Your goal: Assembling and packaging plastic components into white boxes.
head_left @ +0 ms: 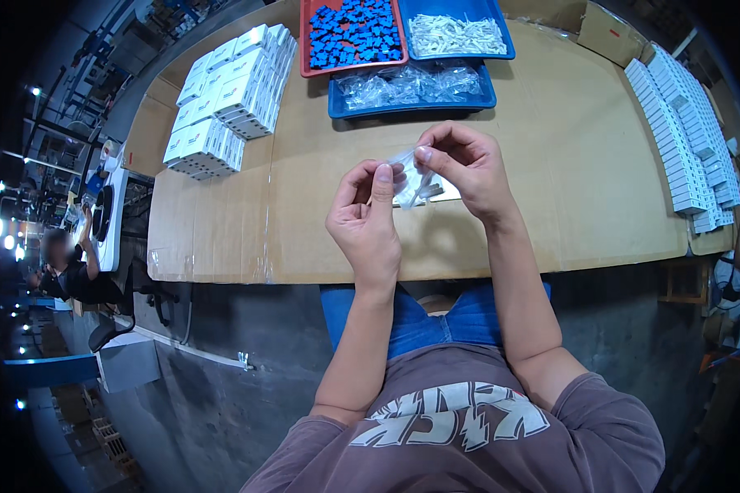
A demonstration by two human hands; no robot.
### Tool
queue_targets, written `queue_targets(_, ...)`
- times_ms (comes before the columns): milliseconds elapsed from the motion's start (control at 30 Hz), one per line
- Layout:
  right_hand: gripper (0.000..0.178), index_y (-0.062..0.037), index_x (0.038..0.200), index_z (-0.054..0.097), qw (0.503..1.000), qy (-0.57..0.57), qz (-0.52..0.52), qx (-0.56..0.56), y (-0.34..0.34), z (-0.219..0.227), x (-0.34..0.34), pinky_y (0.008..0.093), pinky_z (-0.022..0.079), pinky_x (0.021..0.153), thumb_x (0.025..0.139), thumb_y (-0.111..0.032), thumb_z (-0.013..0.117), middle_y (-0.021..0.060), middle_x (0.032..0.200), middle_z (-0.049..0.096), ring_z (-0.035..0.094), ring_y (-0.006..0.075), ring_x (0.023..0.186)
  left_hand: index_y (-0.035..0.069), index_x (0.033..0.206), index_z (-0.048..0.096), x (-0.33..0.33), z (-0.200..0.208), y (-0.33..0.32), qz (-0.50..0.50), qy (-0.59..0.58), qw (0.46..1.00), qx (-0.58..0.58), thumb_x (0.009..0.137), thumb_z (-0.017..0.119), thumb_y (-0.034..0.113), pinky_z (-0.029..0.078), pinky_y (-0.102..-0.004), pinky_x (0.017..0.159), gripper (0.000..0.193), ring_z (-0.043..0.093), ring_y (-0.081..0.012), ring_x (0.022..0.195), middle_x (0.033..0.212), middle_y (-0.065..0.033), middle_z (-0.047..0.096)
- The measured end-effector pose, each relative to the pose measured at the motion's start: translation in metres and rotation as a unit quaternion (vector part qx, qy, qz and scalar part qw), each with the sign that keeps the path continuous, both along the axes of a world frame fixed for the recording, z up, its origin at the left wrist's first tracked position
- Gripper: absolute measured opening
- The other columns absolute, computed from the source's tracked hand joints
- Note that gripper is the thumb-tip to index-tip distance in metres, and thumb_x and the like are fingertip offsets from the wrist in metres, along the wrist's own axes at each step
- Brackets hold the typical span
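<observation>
Between my hands is a small clear plastic bag (pixel 408 191), held up above the cardboard-covered table. My left hand (pixel 366 218) pinches its left side between thumb and fingers. The bag's upper right edge is pinched by my right hand (pixel 469 168). Something dark or grey shows in or behind the bag, too blurred to name. Under the hands lies a flat white piece (pixel 450 192), mostly covered by them. Past my hands, a blue tray (pixel 411 112) holds a heap of similar clear plastic bags.
Behind that tray stand a red tray (pixel 306 62) of small blue parts and another blue tray (pixel 511 41) of white pieces. Stacked white boxes (pixel 238 82) stand at left, more white boxes (pixel 674 140) at right. Another person (pixel 70 263) sits at far left.
</observation>
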State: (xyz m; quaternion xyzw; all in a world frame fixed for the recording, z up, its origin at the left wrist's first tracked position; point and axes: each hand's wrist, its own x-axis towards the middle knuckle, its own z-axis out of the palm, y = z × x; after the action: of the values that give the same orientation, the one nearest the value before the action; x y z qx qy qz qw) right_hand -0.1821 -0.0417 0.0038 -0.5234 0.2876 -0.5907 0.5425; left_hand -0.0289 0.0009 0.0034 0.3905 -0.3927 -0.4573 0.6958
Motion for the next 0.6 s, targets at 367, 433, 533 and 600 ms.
queue_targets(367, 0.013, 0.0004, 0.107, 0.068, 0.997, -0.017, 0.071, 0.016, 0.0039, 0.0042, 0.0021, 0.0254, 0.055, 0.082, 0.096, -0.004, 0.074, 0.0016, 0.101, 0.069, 0.066, 0.0083, 0.093, -0.002, 0.113, 0.069, -0.0029, 0.0056, 0.0016, -0.042, -0.009, 0.999, -0.022, 0.102, 0.07, 0.008, 0.054, -0.0241, 0.088, 0.016, 0.068, -0.0104, 0.097, 0.103, -0.0062, 0.072)
queue_targets(433, 0.014, 0.0012, 0.108, 0.068, 0.998, -0.017, 0.062, 0.004, 0.0039, 0.0036, 0.0035, 0.0248, 0.056, 0.079, 0.096, -0.005, 0.074, 0.0023, 0.1, 0.07, 0.066, 0.0082, 0.09, -0.002, 0.114, 0.07, -0.004, 0.0067, 0.002, -0.04, -0.01, 0.999, -0.021, 0.101, 0.07, 0.008, 0.054, -0.0239, 0.087, 0.016, 0.068, -0.01, 0.097, 0.103, -0.006, 0.072)
queue_targets(533, 0.015, 0.0022, 0.108, 0.069, 0.998, -0.008, 0.056, -0.003, 0.0044, 0.0019, 0.0051, 0.0242, 0.057, 0.075, 0.097, -0.006, 0.074, 0.0028, 0.098, 0.07, 0.066, 0.0078, 0.087, -0.003, 0.115, 0.069, -0.0028, 0.0054, 0.0033, -0.038, -0.016, 0.999, -0.025, 0.101, 0.07, 0.007, 0.054, -0.0244, 0.087, 0.017, 0.066, -0.01, 0.098, 0.105, -0.0068, 0.072)
queue_targets(600, 0.015, 0.0024, 0.108, 0.069, 0.998, 0.0, 0.06, 0.002, 0.0055, 0.0006, 0.0072, 0.0243, 0.056, 0.074, 0.097, -0.006, 0.074, 0.0028, 0.098, 0.07, 0.066, 0.0075, 0.086, -0.004, 0.115, 0.068, -0.0019, 0.004, 0.0039, -0.037, -0.021, 0.999, -0.031, 0.102, 0.07, 0.007, 0.054, -0.0252, 0.087, 0.018, 0.066, -0.0105, 0.1, 0.107, -0.0078, 0.071)
